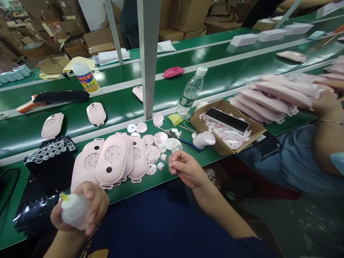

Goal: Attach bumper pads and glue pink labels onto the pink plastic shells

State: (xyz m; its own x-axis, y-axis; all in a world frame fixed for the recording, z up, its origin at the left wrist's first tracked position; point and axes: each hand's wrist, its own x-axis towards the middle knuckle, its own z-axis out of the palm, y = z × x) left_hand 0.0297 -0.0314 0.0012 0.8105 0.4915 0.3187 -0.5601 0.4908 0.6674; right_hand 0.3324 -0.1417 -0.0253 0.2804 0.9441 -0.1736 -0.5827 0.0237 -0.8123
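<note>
My left hand (96, 204) is wrapped around a small translucent squeeze bottle (76, 211) with a yellow tip, low at the left. Over the table's front edge, my right hand (185, 168) has its fingertips pinched together; whatever they hold, if anything, is too small to make out. Just beyond them lies a crumpled white wad (172, 144). Small white-and-pink kitten-shaped pieces (160, 166) rest beside the right hand. Between my hands, pink oval plastic covers (113, 159) overlap in a pile, next to scattered round pink discs (152, 153).
A cardboard box (225, 148) of pink-and-white pieces holds a phone (227, 120). Behind it stands a water bottle (190, 91). A metal post (149, 57) rises by the green conveyor (120, 96). At the right, a co-worker's hand (328, 102) touches stacked pink covers (268, 96).
</note>
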